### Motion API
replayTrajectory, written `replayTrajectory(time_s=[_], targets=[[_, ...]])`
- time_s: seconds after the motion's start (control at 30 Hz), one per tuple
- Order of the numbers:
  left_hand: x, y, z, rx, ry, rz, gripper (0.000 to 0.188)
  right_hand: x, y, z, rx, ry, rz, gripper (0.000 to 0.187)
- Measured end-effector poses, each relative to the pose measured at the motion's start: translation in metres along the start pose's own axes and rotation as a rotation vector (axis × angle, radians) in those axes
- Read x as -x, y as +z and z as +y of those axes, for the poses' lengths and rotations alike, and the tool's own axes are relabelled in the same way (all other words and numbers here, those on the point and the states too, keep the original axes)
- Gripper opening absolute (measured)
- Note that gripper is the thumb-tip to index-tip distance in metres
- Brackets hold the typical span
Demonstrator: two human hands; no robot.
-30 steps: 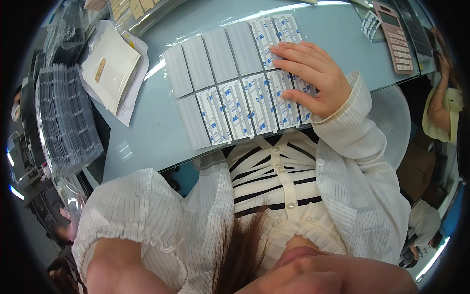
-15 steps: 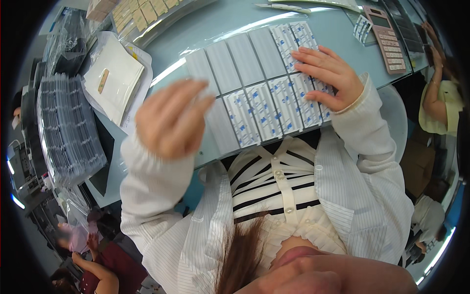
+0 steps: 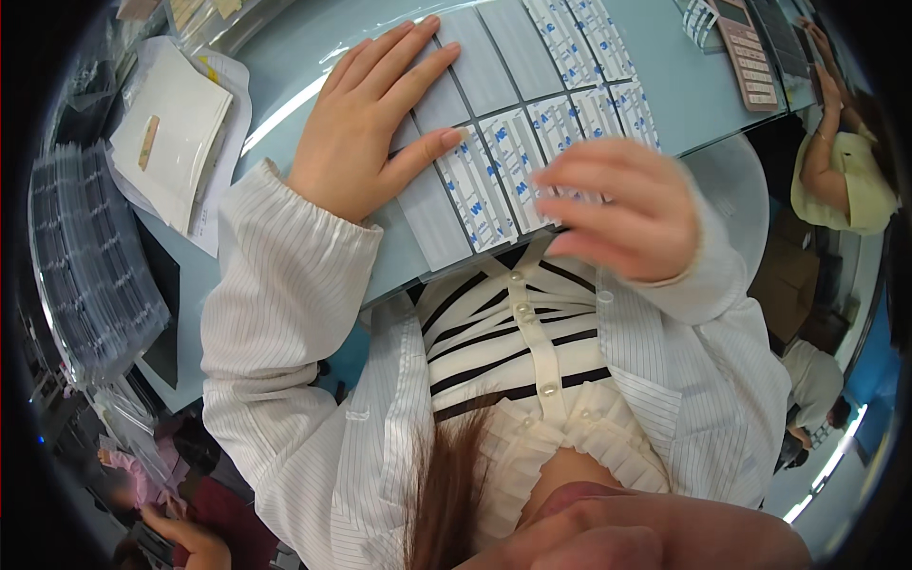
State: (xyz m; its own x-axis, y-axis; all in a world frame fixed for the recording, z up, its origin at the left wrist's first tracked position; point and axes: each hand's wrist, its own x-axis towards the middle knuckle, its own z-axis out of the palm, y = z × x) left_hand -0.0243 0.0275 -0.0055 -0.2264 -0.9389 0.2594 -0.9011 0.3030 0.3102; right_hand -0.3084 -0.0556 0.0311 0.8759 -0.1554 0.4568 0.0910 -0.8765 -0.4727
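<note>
Flat rectangular pieces lie in two rows on the pale table. Several are plain grey (image 3: 521, 43), at the upper middle and the left. Others carry white strips with blue marks (image 3: 475, 190), over most of the lower row and the upper right end. My left hand (image 3: 366, 133) lies spread over the left pieces, its thumb tip at the top of a striped one. It holds nothing that shows. Blurred by motion, my right hand (image 3: 627, 209) is over the right part of the lower row, fingers stretched and apart, partly hiding the strips there. I see nothing in it.
White papers (image 3: 171, 133) with a small tan strip (image 3: 148, 142) lie at the left, beside a tall stack of clear plastic sheets (image 3: 95, 266). A pink calculator (image 3: 746, 57) is at the far right. A co-worker in a yellow top (image 3: 841, 180) sits beyond the right table edge.
My left hand has come down flat on the left pieces. My right hand has lifted off the upper right pieces and moved nearer to me. The whole view has shifted somewhat.
</note>
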Motion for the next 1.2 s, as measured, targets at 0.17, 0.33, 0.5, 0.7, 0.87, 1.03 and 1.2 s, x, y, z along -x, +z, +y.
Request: replayTrajectory(time_s=[0.17, 0.33, 0.5, 0.7, 0.87, 1.03, 1.2], targets=[[-0.005, -0.007, 0.003, 0.014, 0.041, 0.025, 0.063, -0.001, 0.038, -0.006, -0.036, -0.025, -0.016, 0.04], [0.0, -0.013, 0.004, 0.037, -0.035, -0.091, 0.07, -0.003, 0.041, -0.001, -0.177, 0.066, -0.05, 0.033], [-0.002, -0.01, 0.001, 0.051, -0.009, -0.072, 0.071, -0.004, 0.039, 0.004, -0.125, 0.005, -0.08, 0.03], [-0.003, -0.01, 0.002, 0.034, -0.027, -0.092, 0.071, -0.005, 0.038, 0.006, -0.116, -0.042, -0.07, 0.022], [-0.005, -0.012, 0.004, 0.032, -0.029, -0.098, 0.071, -0.005, 0.04, 0.003, -0.118, 0.033, 0.017, 0.02], [-0.01, -0.019, 0.011, 0.093, -0.056, -0.119, 0.066, 0.0, 0.034, 0.006, -0.793, 0.645, 0.485, 0.012], [-0.007, -0.009, 0.003, 0.063, -0.021, -0.083, 0.058, 0.01, 0.032, 0.005, -0.922, 0.641, 0.559, 0.021]])
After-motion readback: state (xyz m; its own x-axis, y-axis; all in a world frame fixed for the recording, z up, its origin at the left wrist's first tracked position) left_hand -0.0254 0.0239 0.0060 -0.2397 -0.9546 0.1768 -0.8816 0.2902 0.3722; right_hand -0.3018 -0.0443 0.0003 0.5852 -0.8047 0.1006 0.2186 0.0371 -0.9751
